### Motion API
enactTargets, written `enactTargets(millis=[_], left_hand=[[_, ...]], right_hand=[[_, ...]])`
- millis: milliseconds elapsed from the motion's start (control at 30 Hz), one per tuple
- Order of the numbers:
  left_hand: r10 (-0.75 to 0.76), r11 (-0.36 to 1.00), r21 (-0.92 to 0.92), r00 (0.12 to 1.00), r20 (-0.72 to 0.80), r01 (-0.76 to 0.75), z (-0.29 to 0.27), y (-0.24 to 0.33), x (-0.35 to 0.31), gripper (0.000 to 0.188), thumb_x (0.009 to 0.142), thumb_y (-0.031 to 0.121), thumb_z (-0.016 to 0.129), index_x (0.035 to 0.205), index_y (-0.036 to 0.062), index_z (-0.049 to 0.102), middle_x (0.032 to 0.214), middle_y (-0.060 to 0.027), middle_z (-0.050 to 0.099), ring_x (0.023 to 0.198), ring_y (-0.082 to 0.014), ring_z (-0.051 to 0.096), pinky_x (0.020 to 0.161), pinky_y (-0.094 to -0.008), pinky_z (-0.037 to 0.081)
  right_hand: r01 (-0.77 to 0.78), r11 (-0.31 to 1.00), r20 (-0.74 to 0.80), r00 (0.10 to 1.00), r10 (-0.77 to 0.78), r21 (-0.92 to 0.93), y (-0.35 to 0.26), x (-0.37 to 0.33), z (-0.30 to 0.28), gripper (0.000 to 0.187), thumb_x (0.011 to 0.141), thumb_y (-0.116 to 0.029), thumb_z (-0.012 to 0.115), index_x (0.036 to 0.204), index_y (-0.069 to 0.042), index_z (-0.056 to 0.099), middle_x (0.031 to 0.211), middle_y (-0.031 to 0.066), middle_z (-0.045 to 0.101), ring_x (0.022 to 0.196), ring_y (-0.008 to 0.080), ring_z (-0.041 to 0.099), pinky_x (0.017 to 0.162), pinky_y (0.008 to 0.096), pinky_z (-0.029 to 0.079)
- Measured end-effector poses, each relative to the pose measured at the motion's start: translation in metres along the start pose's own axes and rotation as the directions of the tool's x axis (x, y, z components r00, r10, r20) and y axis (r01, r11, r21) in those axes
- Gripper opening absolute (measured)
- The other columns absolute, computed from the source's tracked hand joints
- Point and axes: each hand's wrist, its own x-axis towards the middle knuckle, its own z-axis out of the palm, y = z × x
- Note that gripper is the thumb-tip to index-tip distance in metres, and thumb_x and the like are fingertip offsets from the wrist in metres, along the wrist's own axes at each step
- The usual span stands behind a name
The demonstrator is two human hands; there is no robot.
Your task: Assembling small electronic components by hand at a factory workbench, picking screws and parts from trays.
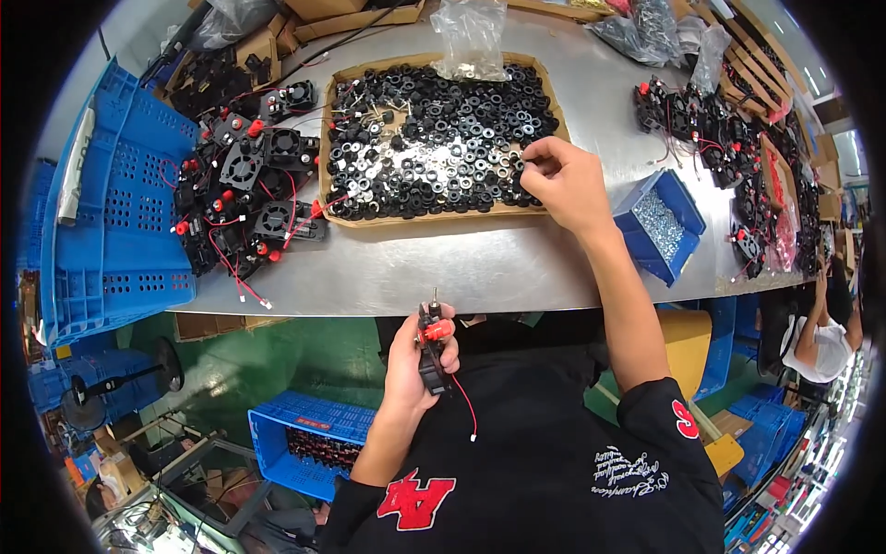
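My left hand (413, 363) holds a small black fan part with a red cap and a red wire (434, 343) close to my body, below the table's front edge. My right hand (565, 181) reaches out over the flat cardboard tray (426, 218), fingers pinched together among the many small black and silvery rings (434, 129) that fill it. What the fingertips hold is too small to tell.
A heap of black fans with red wires (245, 189) lies left of the tray, beside a blue perforated crate (111, 212). A blue bin of small screws (660, 222) sits at right, more fan parts (711, 120) behind it. Clear bags (471, 37) at the back. Another person (821, 332) sits far right.
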Motion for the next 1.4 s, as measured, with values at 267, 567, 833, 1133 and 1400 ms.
enactTargets(millis=[267,567,833,1133,1400], left_hand=[[0.03,0.999,0.016,1.0,-0.008,-0.03,-0.001,0.0,-0.002,0.037,0.101,0.034,0.041,0.111,0.0014,0.056,0.079,-0.0013,0.057,0.055,-0.0111,0.049,0.049,-0.025,0.039],[0.004,0.999,0.048,0.998,-0.069,0.0,0.01,0.002,-0.003,0.034,0.101,0.035,0.044,0.107,0.003,0.054,0.073,-0.0011,0.047,0.053,-0.011,0.046,0.047,-0.0245,0.038],[0.01,0.998,0.062,0.998,-0.054,-0.006,0.013,-0.001,-0.001,0.035,0.101,0.036,0.044,0.108,0.0031,0.054,0.073,-0.0012,0.046,0.053,-0.011,0.046,0.047,-0.0248,0.037],[0.012,0.998,0.068,1.0,0.021,-0.013,0.002,-0.006,0.001,0.041,0.102,0.038,0.041,0.111,0.0011,0.056,0.083,-0.0021,0.057,0.055,-0.0111,0.05,0.049,-0.0254,0.041],[0.016,0.996,0.085,0.998,-0.061,-0.011,0.011,-0.003,0.002,0.036,0.102,0.036,0.042,0.109,0.0023,0.054,0.073,-0.0017,0.048,0.053,-0.0111,0.046,0.047,-0.0249,0.037]], right_hand=[[0.037,0.999,0.094,0.995,-0.038,0.017,0.008,0.007,-0.002,0.026,0.082,-0.01,0.067,0.107,-0.003,0.073,0.079,0.0051,0.071,0.07,0.0088,0.061,0.064,0.0236,0.049],[0.005,0.998,0.074,0.997,-0.001,-0.055,0.005,0.005,-0.003,0.023,0.08,-0.009,0.066,0.099,0.001,0.072,0.077,0.0063,0.071,0.068,0.0088,0.062,0.063,0.0232,0.049],[0.011,0.999,0.071,0.997,-0.014,0.042,0.019,0.006,-0.004,0.022,0.08,-0.008,0.066,0.099,0.002,0.073,0.079,0.0072,0.071,0.069,0.0099,0.064,0.065,0.024,0.05],[0.012,0.999,0.081,0.997,-0.009,-0.047,0.013,0.006,-0.005,0.022,0.08,-0.008,0.065,0.098,0.001,0.073,0.078,0.0086,0.072,0.069,0.0113,0.065,0.066,0.0247,0.052],[0.192,0.981,0.037,0.98,-0.193,0.021,0.03,0.009,-0.005,0.021,0.082,-0.004,0.06,0.097,0.002,0.072,0.081,0.009,0.072,0.072,0.011,0.066,0.068,0.0246,0.052]])
